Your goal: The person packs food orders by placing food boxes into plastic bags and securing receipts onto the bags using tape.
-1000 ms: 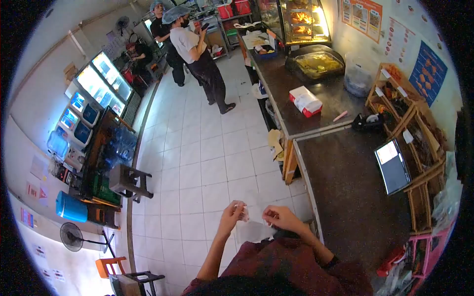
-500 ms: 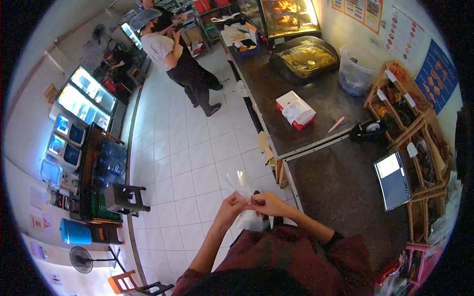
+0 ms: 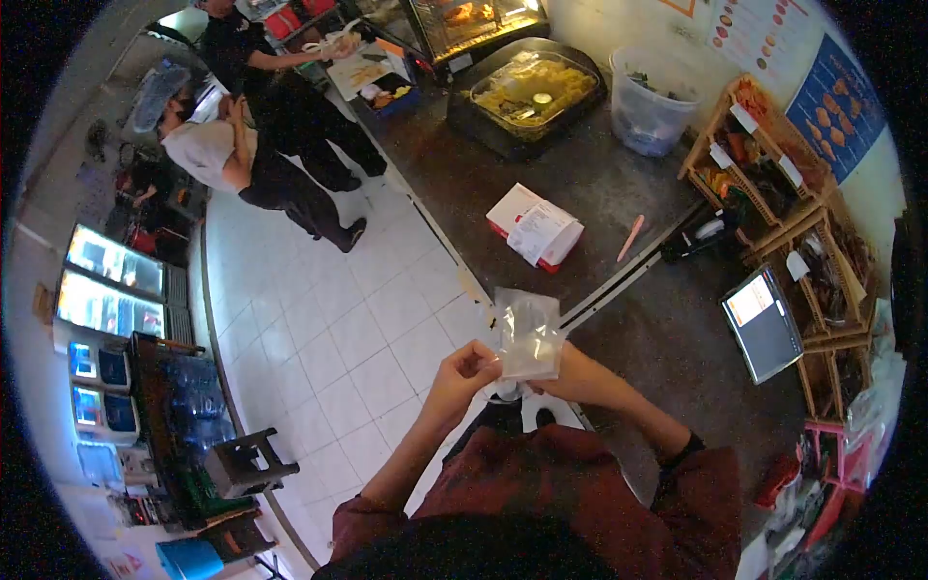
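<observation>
Moved: clear plastic bag [image 3: 529,333], 1 piece, now spread fairly flat and standing up above the fingers; in the frame 0.5 s earlier it was crumpled around 2 hands held close together

Hands: 2, now farther apart, 1 at each side of the bag's lower end

Left hand [image 3: 464,377]: fingers narrowed to a pinch, tips at the bag's lower left edge

Right hand [image 3: 577,375]: at the bag's lower right, partly behind it; how tightly its fingers close, cannot tell

Position of bag: in front of the body, in the air by the near edge of the dark counter [image 3: 667,338]

Bearing on the work: judged to be handling of the bag, with its face now laid out to view; whether its mouth is open, and whether the pale patch low down is contents or glare, cannot tell

View: swung, so the counter goods sit farther left

On the counter: 1 red-and-white box [image 3: 535,227] with a paper on top; 1 pink pen-like item [image 3: 630,238], just beside the worktop seam; 1 tablet [image 3: 762,324], tilted, screen lit

Also changed: co-worker in dark clothes [image 3: 290,111], 1 arm now plainly seen stretched over the counter's far end
</observation>
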A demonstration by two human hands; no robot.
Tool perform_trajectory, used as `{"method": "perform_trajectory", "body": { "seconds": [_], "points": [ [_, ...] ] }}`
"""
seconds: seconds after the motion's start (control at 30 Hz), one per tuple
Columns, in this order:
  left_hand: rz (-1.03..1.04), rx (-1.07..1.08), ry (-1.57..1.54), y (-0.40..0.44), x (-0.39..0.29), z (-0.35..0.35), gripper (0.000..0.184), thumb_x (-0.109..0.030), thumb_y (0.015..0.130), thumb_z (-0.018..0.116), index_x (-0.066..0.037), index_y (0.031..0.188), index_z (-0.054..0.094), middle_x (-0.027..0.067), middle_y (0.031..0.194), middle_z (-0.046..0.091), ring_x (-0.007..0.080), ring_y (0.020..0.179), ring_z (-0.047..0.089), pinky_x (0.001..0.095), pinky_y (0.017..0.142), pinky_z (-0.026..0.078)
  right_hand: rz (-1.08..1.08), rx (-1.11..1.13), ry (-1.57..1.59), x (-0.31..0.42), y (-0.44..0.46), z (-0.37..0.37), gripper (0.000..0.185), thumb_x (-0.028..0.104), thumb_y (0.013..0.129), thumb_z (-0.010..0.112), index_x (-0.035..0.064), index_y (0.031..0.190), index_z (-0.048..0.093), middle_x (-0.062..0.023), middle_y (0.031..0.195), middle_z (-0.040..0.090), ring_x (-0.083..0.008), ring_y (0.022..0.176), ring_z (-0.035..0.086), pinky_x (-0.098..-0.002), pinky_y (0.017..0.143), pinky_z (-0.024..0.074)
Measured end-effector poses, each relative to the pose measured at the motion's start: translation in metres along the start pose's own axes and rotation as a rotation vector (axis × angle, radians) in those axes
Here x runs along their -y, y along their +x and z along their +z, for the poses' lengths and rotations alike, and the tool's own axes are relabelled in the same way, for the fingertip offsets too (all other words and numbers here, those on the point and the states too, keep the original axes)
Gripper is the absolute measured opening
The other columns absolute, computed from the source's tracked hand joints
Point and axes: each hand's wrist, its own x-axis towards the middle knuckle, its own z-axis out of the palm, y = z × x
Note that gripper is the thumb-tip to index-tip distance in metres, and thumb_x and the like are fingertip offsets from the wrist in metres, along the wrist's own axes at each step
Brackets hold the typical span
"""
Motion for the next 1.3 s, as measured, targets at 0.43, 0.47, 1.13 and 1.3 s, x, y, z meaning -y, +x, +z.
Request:
{"method": "perform_trajectory", "body": {
  "seconds": [0.43,0.47,1.13,1.3],
  "points": [
    [0.362,-0.699,0.604,0.038,-0.104,-0.138,0.030,-0.010,0.074,0.069,-0.006,0.086,0.042,-0.0039,0.054,0.043,0.0039,0.049,0.038,0.0184,0.043,0.032,-0.037,-0.606,-0.845,0.046,-0.014,-0.107,0.015,0.001,0.058,0.065,0.0007,0.067,0.053,-0.0099,0.067,0.049,-0.0232,0.058,0.051,-0.0312,0.049,0.0417],
    [0.365,-0.691,0.602,0.042,-0.103,-0.149,0.030,-0.010,0.074,0.069,-0.006,0.086,0.042,-0.0039,0.054,0.043,0.0039,0.049,0.038,0.0184,0.043,0.032,-0.084,-0.678,-0.832,0.045,-0.013,-0.110,0.013,0.000,0.058,0.063,0.0006,0.066,0.053,-0.0093,0.065,0.048,-0.0227,0.055,0.051,-0.0293,0.048,0.0406],
    [0.122,-0.427,0.743,0.068,0.040,-0.145,0.015,0.002,0.076,0.057,0.002,0.089,0.049,0.0103,0.088,0.048,0.0207,0.088,0.054,0.0311,0.071,0.049,0.515,-0.953,0.052,-0.188,0.124,-0.074,0.050,0.020,0.072,0.069,0.0001,0.109,0.043,-0.0094,0.084,0.061,-0.0179,0.074,0.060,-0.0304,0.067,0.0475],
    [0.097,-0.432,0.501,0.074,0.025,-0.171,0.018,0.004,0.081,0.051,0.000,0.098,0.044,0.0071,0.094,0.043,0.0183,0.078,0.058,0.0295,0.069,0.053,0.344,-1.115,-0.042,-0.192,0.154,-0.063,0.035,0.012,0.077,0.062,0.0064,0.108,0.046,-0.0115,0.104,0.054,-0.0131,0.066,0.056,-0.0270,0.060,0.0462]
  ]
}}
